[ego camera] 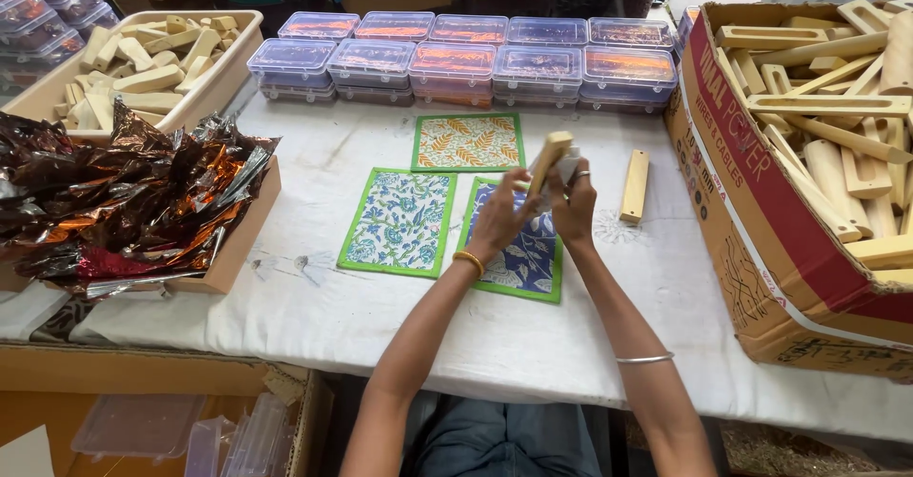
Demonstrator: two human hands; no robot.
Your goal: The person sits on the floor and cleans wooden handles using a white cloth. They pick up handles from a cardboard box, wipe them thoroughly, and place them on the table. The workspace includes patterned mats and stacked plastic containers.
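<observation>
My left hand (499,215) and my right hand (573,201) are raised together over the white table (314,315). Between them they grip a pale wooden piece (549,158), held upright and tilted; something small and white shows at my right fingers, too small to identify. Below the hands lies a blue floral cloth mat (518,258) with a green border. A white-and-blue floral mat (399,222) lies to its left, and an orange leaf-print mat (468,142) farther back. A flat wooden bar (634,186) rests on the table just right of my hands.
A cardboard box (761,211) full of wooden pieces stands at the right. Rows of clear plastic cases (456,63) line the back. A beige tray of wooden blocks (143,58) sits back left, and crumpled metallic foil (124,192) fills a box at the left.
</observation>
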